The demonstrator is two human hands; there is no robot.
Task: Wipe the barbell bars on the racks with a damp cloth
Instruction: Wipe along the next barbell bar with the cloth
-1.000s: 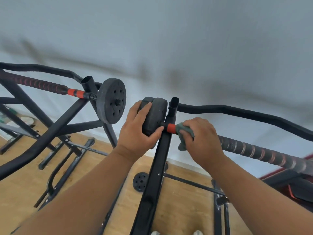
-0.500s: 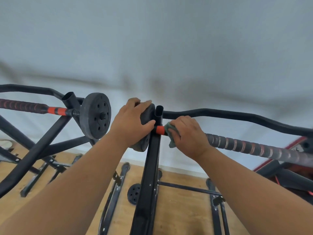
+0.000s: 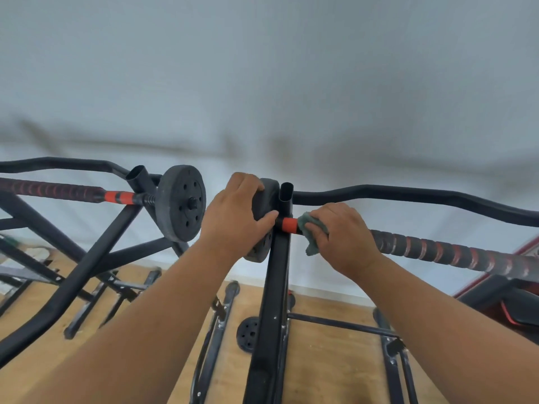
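The right hand [image 3: 342, 237] curls round a green cloth [image 3: 310, 233] and presses it against the barbell bar [image 3: 443, 248], so the cloth is pinched between the fingers and the bar, with a loose corner hanging below the knuckles. Just to the left of that hand an orange collar [image 3: 289, 224] on the bar shows, touching the cloth's edge, and to the hand's right the bar runs on as a dark wrapped grip with reddish bands. The left hand [image 3: 233, 220] grips the black weight plate [image 3: 264, 199] at the near end of the same bar, fingers curled over its top edge and the thumb stretched across its inner face towards the collar. Between the two hands stands the black rack post [image 3: 275, 287], its open tube top rising just above the thumb, and the bar rests against it there. Behind the right hand a curved black bar [image 3: 408, 196] runs off to the right. Well to the left of the left hand a second barbell [image 3: 58, 190] lies on another rack [image 3: 96, 252], with its own orange collar and a round plate [image 3: 180, 204] facing the camera. Below both forearms is a wooden floor [image 3: 320, 365], where a small black plate [image 3: 248, 333] lies beside the post's base.
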